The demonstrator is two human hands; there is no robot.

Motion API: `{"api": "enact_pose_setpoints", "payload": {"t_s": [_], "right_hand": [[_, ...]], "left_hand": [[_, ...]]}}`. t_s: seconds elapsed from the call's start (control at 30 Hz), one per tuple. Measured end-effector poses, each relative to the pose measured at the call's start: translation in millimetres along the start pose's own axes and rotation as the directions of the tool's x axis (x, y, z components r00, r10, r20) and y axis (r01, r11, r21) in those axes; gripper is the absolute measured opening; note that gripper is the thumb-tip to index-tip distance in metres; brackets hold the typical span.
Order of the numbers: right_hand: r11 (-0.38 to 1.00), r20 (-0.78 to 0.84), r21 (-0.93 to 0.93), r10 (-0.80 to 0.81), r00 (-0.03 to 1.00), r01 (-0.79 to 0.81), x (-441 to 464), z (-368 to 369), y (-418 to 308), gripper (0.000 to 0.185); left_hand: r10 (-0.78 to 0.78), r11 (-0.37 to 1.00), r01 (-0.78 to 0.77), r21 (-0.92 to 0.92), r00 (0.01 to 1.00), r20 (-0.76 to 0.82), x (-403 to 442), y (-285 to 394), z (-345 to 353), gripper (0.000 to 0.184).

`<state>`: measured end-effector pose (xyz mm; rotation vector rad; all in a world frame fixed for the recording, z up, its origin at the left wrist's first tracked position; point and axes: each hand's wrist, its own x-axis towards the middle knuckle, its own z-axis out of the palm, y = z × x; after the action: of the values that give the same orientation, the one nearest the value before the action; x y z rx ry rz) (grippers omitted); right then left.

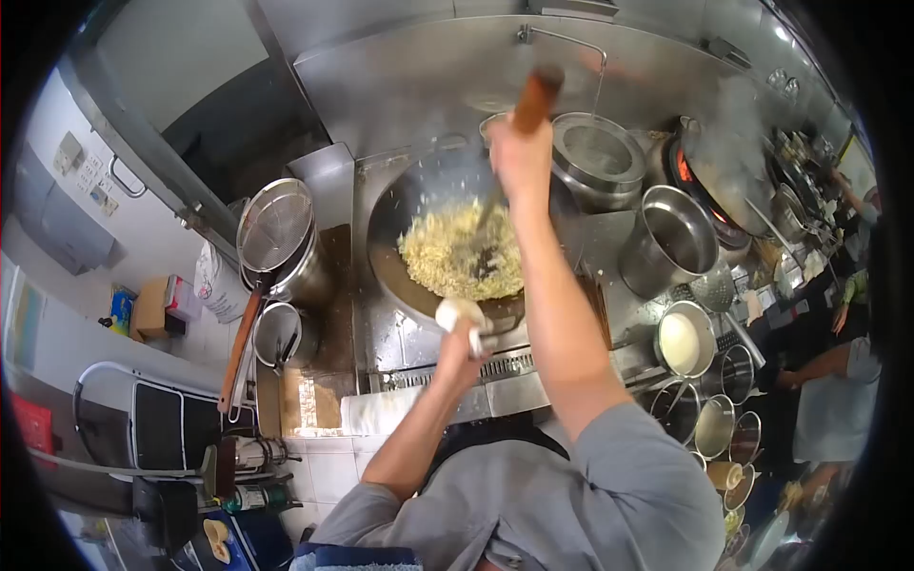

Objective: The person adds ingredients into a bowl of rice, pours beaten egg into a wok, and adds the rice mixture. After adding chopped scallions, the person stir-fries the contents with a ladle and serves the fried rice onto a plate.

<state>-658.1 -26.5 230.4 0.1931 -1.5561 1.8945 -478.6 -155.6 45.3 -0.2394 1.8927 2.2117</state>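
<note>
Before me a large dark wok [386, 257] sits on the stove, filled with loose yellowish fried rice [447, 252]. Grains fly up near its far side, and thin steam rises. My right hand [522, 157] is closed around the wooden handle [539, 95] of a wok spatula or ladle. Its shaft slopes down into the rice, where the head is blurred and partly buried. At the near rim, my left hand [459, 350] is closed on a folded white cloth [461, 314], which lies against the wok's edge. Whether a wok handle is under the cloth is hidden.
On the left stand a round strainer [276, 226] over a pot and a small metal pot [283, 333]. To the right are a deep steel pot [668, 243], a tub of pale contents [680, 343], and another smoking wok [724, 186] over flames. People work at far right.
</note>
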Motion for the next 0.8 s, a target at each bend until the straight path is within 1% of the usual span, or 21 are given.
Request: {"api": "enact_pose_setpoints", "payload": {"t_s": [0.03,0.07,0.1,0.17,0.2,0.23,0.27,0.3,0.37,0.4,0.43,0.5,0.53,0.57,0.6,0.63,0.67,0.7,0.73,0.77,0.8], "right_hand": [[1.0,-0.011,-0.015,-0.018,1.0,0.018,21.5,4.2,-7.3,0.022],[0.993,0.07,0.073,0.087,0.994,-0.093,35.6,4.5,-42.2,0.024],[0.968,0.159,0.209,0.109,0.981,-0.141,50.0,0.0,-55.0,0.025],[0.97,0.181,0.194,0.111,0.977,-0.146,21.0,-13.9,-85.7,0.027],[0.996,0.061,0.067,-0.07,0.996,0.066,-15.6,-13.3,-70.2,0.019],[0.961,-0.029,-0.081,-0.266,0.963,0.263,-44.6,-10.5,-41.5,0.015],[0.891,-0.042,-0.18,-0.43,0.902,0.417,-28.6,-3.3,-3.6,0.021],[0.994,-0.005,-0.096,-0.049,0.999,0.048,-8.9,-1.1,1.6,0.015],[0.998,0.026,0.023,0.053,0.998,-0.053,37.1,4.3,-44.0,0.018],[0.979,0.06,0.181,0.082,0.995,-0.092,55.7,2.0,-55.1,0.021],[0.974,0.107,0.198,0.087,0.99,-0.107,50.0,-5.5,-72.2,0.022],[0.992,0.129,0.101,0.063,0.99,-0.076,-3.6,-18.4,-84.5,0.022],[0.998,0.086,0.057,-0.006,0.996,0.001,-28.7,-17.2,-70.5,0.023],[0.997,0.043,0.01,-0.072,0.997,0.071,-51.1,-12.5,-42.8,0.024],[0.996,-0.012,-0.084,-0.042,0.999,0.041,-46.1,-4.5,-11.4,0.021],[0.982,-0.082,-0.128,-0.153,0.985,0.142,-27.0,7.5,-6.9,0.016],[0.969,-0.063,-0.195,-0.17,0.983,0.154,0.0,14.2,-17.2,0.015],[0.981,-0.077,-0.192,-0.059,0.995,0.043,35.6,22.7,-27.0,0.014],[0.986,-0.054,-0.141,-0.1,0.993,0.092,71.6,24.9,-35.5,0.011],[0.997,-0.055,-0.061,-0.06,0.997,0.057,83.7,27.5,-68.2,0.012],[0.994,0.017,0.095,-0.062,0.998,0.06,91.8,27.4,-94.5,0.018]], "left_hand": [[-0.279,0.845,0.239,-0.478,0.96,-0.012,-16.0,-14.1,8.0,0.033],[-0.18,0.885,0.128,-0.447,0.981,-0.076,-37.2,-42.0,8.0,0.036],[-0.188,0.884,0.168,-0.435,0.982,-0.003,-42.7,-19.2,6.8,0.036],[-0.199,0.886,0.24,-0.397,0.97,0.142,-53.5,26.4,4.4,0.038],[-0.198,0.857,0.257,-0.446,0.964,0.175,-11.1,21.7,-5.6,0.037],[-0.191,0.827,0.269,-0.493,0.96,0.204,22.0,-1.1,-16.3,0.037],[-0.141,0.918,0.193,-0.347,0.975,0.169,25.0,-20.7,-16.5,0.039],[-0.089,0.976,0.114,-0.186,0.987,0.134,28.0,-40.0,-16.6,0.041],[-0.31,0.842,0.246,-0.481,0.949,-0.059,-41.5,-25.2,7.9,0.04],[-0.253,0.9,0.206,-0.383,0.964,-0.077,-55.4,-56.3,-4.4,0.039],[-0.22,0.904,0.238,-0.357,0.971,0.091,-80.9,-11.4,1.7,0.038],[-0.331,0.721,0.36,-0.592,0.93,0.161,-46.2,-10.4,-7.4,0.031],[-0.333,0.827,0.345,-0.443,0.937,0.107,-24.0,26.3,-6.4,0.023],[-0.267,0.859,0.233,-0.455,0.964,-0.01,2.0,29.9,1.4,0.022],[-0.241,0.859,0.23,-0.458,0.97,0.034,10.7,4.8,-0.3,0.025],[-0.206,0.858,0.221,-0.464,0.975,0.083,16.8,-12.1,0.4,0.028],[-0.268,0.854,0.253,-0.455,0.963,0.033,-4.3,-14.9,4.1,0.03],[-0.326,0.848,0.285,-0.448,0.945,-0.017,-34.3,-21.1,6.1,0.034],[-0.304,0.892,0.276,-0.359,0.953,-0.022,-56.2,-31.1,-0.3,0.039],[-0.302,0.891,0.295,-0.344,0.953,0.035,-76.6,-18.1,-3.6,0.038],[-0.297,0.841,0.291,-0.456,0.953,0.06,-64.1,-15.5,-8.3,0.036]]}}
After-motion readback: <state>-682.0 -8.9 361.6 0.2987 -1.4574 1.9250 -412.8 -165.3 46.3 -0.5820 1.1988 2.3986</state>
